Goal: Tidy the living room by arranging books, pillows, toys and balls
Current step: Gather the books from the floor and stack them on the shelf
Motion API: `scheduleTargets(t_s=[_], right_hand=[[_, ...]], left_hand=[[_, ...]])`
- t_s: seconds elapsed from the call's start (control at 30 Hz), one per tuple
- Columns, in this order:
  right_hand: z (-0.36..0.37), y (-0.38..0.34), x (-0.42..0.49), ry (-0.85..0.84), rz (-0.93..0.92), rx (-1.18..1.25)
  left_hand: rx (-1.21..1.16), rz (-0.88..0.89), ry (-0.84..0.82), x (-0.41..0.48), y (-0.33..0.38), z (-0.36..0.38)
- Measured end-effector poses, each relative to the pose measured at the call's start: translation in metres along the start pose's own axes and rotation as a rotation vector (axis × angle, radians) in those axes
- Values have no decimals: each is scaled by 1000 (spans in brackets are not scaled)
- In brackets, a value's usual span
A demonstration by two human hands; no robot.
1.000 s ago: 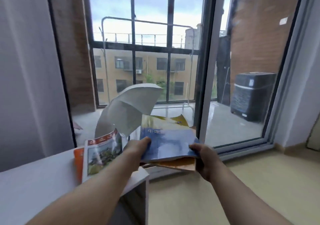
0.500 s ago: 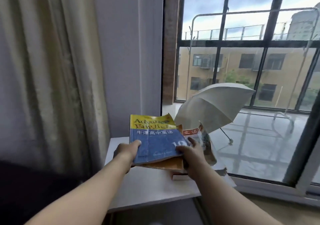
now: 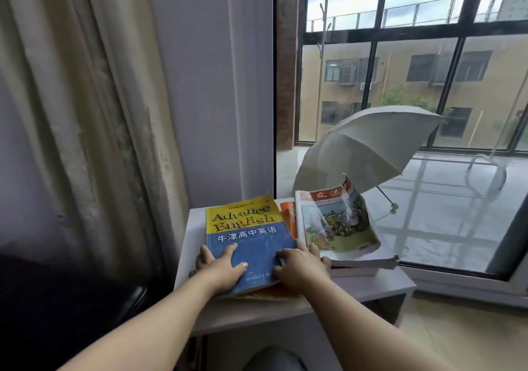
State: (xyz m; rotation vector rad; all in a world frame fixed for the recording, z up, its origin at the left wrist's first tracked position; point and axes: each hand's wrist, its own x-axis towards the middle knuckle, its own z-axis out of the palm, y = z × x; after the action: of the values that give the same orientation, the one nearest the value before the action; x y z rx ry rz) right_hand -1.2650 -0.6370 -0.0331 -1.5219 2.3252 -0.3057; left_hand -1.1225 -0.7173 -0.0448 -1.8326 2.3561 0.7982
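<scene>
A blue and yellow English textbook (image 3: 251, 233) lies on top of an orange book (image 3: 274, 290) on the small white table (image 3: 371, 287). My left hand (image 3: 220, 267) holds the textbook's near left edge, thumb on the cover. Across from it, my right hand (image 3: 300, 265) grips the near right edge with its fingers curled over the cover. To the right is a stack topped by a book with a painted cover (image 3: 337, 222), its top corner curled up. Another orange book (image 3: 288, 216) shows between the two.
The table stands in a corner: a beige curtain (image 3: 85, 113) and wall to the left, a large glass window (image 3: 428, 227) behind. An open grey umbrella (image 3: 371, 142) sits outside the glass. A dark piece of furniture (image 3: 57, 299) is at lower left.
I turned left from the window toward the table. Both hands brought the held books down and to the left, from mid-air onto the tabletop beside the other stack.
</scene>
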Motion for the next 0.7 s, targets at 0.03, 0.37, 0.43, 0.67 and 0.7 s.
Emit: scheduleTargets(t_s=[0.03, 0.37, 0.43, 0.67, 0.7], right_hand=[[-1, 2, 0, -20, -2, 3], [-11, 57, -34, 357, 95, 425], [-20, 76, -44, 403, 156, 469], [-42, 155, -98, 547, 351, 574], [-43, 164, -105, 558, 376, 587]], left_hand=[[53, 13, 20, -1, 1, 2], [123, 367, 256, -29, 83, 25], [93, 423, 319, -38, 105, 34], [-91, 781, 285, -85, 199, 71], [-122, 821, 242, -91, 210, 77]])
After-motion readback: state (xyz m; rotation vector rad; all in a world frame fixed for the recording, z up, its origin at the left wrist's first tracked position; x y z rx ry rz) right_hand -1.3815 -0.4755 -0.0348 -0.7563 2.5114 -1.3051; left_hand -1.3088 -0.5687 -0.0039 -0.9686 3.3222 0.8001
